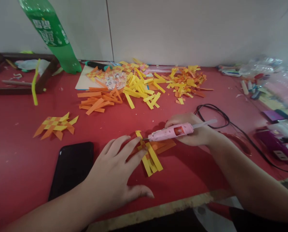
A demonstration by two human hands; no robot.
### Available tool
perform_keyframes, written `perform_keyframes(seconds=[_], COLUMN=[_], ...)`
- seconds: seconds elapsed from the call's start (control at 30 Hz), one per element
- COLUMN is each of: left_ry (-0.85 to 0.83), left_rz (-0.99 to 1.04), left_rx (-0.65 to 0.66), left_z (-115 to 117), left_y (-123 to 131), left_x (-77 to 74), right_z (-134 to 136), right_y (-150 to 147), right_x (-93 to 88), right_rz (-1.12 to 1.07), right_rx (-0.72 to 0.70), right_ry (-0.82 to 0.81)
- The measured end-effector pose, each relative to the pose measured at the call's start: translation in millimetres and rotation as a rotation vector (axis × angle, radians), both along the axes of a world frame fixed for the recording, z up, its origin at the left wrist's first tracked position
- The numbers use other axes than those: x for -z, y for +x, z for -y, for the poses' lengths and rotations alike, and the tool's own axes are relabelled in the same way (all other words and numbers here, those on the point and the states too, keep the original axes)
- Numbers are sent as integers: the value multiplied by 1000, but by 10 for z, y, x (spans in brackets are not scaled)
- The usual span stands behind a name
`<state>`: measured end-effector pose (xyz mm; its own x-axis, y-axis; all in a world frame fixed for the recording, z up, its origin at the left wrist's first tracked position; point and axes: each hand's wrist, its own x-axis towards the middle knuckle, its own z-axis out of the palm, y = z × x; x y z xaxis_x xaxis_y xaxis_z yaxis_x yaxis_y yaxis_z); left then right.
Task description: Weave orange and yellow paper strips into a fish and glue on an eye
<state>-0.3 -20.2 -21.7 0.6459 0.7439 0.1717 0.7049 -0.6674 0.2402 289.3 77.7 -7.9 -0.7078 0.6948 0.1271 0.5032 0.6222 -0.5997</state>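
Note:
My right hand (194,130) is wrapped around a pink glue gun (171,131), whose nozzle points left at a woven piece of yellow and orange paper strips (151,155) on the red table (18,154). My left hand (115,175) lies flat with fingers spread, its fingertips pressing on the left side of that woven piece. The gun's black cord (221,119) loops away to the right.
A black phone (71,167) lies beside my left wrist. A finished woven piece (55,125) sits at left. Piles of orange strips (97,100) and yellow strips (140,88) lie behind. A green bottle (53,33) and a wooden frame (18,72) stand at back left. Craft supplies (276,135) crowd the right edge.

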Motion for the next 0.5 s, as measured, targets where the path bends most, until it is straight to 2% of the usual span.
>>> perform_keyframes(seconds=[0.1, 0.5], left_ry=[-31, -87], left_rz=[12, -5], left_rx=[0, 10], left_z=[-5, -17], left_y=[2, 2], left_x=[4, -3], right_z=[6, 55], right_y=[10, -25], right_x=[18, 21], right_rz=[29, 66], right_rx=[48, 82], right_ry=[-51, -106])
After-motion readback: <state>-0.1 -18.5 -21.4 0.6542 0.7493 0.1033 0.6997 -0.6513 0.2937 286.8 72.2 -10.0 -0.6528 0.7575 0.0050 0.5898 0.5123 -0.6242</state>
